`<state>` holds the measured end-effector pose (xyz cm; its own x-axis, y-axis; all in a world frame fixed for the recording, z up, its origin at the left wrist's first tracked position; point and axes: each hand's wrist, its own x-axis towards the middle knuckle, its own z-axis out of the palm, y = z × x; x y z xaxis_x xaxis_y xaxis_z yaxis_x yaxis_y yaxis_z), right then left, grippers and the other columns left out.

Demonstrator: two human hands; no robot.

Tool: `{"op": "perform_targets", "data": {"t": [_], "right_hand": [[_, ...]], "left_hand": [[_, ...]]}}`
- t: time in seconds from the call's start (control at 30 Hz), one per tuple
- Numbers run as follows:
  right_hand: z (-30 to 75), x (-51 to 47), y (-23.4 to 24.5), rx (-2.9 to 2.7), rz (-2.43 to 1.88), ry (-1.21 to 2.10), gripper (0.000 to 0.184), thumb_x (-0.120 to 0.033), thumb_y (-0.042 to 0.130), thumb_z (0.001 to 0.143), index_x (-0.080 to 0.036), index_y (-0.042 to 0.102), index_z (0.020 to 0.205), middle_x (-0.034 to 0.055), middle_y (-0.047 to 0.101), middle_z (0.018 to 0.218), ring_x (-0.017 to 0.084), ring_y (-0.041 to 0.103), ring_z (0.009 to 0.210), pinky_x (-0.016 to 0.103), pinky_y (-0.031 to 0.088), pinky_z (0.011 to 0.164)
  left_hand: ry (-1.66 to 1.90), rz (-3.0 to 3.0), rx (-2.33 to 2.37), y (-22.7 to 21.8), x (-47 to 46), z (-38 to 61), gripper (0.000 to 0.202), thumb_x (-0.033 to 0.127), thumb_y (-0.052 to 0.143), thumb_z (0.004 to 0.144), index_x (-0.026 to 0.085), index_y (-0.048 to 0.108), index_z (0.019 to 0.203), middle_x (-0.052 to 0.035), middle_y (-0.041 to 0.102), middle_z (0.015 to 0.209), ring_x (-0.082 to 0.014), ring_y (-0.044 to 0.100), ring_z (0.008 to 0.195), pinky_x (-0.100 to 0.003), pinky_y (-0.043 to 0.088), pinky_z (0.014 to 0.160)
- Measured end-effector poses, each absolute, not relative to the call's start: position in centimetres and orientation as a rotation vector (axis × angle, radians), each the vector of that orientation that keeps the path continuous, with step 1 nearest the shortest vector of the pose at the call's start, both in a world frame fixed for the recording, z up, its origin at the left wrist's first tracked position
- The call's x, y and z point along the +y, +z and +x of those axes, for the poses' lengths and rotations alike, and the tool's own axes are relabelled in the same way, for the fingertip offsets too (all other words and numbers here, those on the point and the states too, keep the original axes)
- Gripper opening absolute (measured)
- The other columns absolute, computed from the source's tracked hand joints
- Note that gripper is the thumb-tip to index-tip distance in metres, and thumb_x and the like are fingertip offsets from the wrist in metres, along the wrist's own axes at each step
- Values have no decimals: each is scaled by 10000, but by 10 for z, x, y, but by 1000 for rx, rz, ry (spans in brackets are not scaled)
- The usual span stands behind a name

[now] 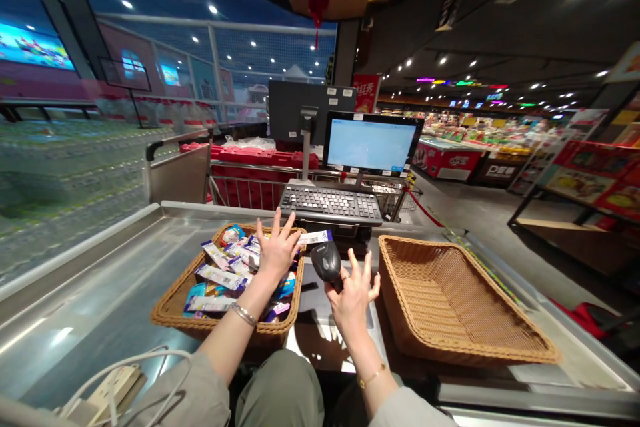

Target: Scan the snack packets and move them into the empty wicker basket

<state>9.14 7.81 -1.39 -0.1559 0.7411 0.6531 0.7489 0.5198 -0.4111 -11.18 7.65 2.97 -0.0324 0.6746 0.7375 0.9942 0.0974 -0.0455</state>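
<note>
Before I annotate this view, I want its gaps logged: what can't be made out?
Head view throughout:
Monitor screen text: too small.
Scanner handle: partly behind the right hand.
Near end of the protruding white packet: behind the left hand.
Filled basket floor: under packets.
White cable: cut by the bottom edge.

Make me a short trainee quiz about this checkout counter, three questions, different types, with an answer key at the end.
1. Short answer: What does the right hand hold?
2. True or false: The keyboard lies on the near side of the lit screen.
3. Fill the gap: The wicker basket below the left hand holds wrapped ____.

Key: 1. A black scanner. 2. True. 3. Packets.
</note>
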Motion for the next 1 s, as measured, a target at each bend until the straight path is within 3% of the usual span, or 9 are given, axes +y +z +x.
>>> {"op": "perform_targets", "data": {"t": [1.0], "right_hand": [[100,77,-12,-1958,-1168,42,286,-217,616,788,-254,689,1062,77,460,1499,343,109,1500,655,119,1098]], "left_hand": [[-723,-1637,-1756,33,82,-111,231,337,616,892,298,713,1098,-47,460,1508,-378,240,1479,-752,0,1132]]}}
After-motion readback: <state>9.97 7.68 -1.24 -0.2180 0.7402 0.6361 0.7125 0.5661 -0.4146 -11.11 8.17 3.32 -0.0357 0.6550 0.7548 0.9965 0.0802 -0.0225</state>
